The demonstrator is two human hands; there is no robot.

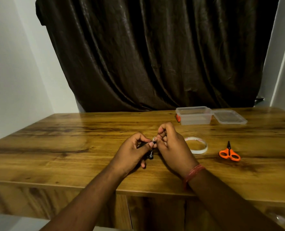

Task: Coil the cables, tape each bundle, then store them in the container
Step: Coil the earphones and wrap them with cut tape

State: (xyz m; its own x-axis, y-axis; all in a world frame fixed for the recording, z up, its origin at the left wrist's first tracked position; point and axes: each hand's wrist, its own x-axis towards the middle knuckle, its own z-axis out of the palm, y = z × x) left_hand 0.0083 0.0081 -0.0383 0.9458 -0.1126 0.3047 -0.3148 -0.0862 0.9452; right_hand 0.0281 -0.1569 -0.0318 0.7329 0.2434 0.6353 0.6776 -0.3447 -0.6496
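A small black coiled cable [149, 155] is held in my left hand [133, 154] above the middle of the wooden table [55, 147]; most of it is hidden by my fingers, and a connector end sticks out below. My right hand [171, 147] pinches a small pale piece, probably tape, against the bundle at its top. A roll of white tape [199, 145] lies flat just right of my right hand. The clear plastic container [194, 115] stands open at the back right, apart from both hands.
The container's clear lid [229, 117] lies beside it on the right. Small orange-handled scissors [229, 153] lie right of the tape roll. A dark curtain [155, 55] hangs behind the table; white walls flank it. The table's front edge runs under my forearms.
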